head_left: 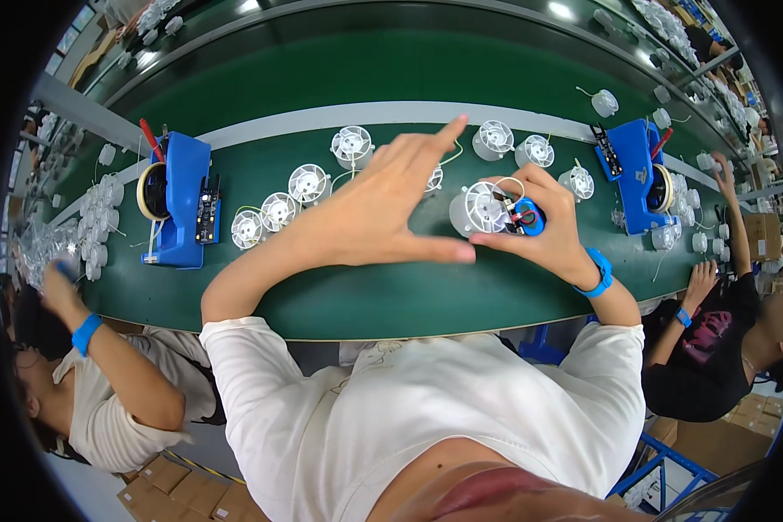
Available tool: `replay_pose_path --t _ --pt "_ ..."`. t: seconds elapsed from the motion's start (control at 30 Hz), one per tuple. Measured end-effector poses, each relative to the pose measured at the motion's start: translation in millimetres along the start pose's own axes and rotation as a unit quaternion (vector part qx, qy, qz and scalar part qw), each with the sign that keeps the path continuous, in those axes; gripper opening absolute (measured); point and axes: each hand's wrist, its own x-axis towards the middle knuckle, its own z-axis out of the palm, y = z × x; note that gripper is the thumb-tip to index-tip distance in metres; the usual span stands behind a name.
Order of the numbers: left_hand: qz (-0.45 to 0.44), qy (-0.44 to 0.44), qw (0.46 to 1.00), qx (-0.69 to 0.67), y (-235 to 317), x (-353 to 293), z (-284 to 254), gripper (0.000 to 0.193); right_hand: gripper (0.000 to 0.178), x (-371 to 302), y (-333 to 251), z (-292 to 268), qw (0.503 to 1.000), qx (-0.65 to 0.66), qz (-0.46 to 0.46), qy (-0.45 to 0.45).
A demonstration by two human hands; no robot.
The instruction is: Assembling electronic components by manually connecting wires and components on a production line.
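My left hand (pixel 383 204) reaches over the middle of the green table with its index finger and thumb spread wide. Nothing is in its grasp. My right hand (pixel 555 228), with a blue band on its wrist, grips a white round fan housing (pixel 476 209) with a spoked face. Against the housing's right side, in the same grip, sits a blue part (pixel 529 217) with red and dark wires and a small dark piece. A pale wire loops above it. Another spoked housing (pixel 434 180) shows partly behind my left fingers.
More white housings (pixel 309 184) stand left of my left hand, others (pixel 493 140) beyond my right. Blue tape dispensers (pixel 181 200) flank the work area, each with a red-handled tool. A grey rail (pixel 322 116) borders the green belt (pixel 339 70). Co-workers sit on both sides.
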Motion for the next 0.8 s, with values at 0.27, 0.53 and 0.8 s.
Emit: replay_pose_path --t 0.27,0.53,0.8 --pt "0.012 0.005 0.996 -0.093 -2 8 22 0.106 0.057 1 -7 -4 0.998 0.061 -0.025 0.000" --pt "-0.032 0.020 0.983 -0.182 -5 11 29 0.086 0.053 1 -18 -17 0.994 0.103 0.001 -0.031" --pt "-0.008 0.053 0.996 -0.066 -10 12 9 0.050 0.042 -13 -1 -34 0.996 0.058 0.007 -0.063"
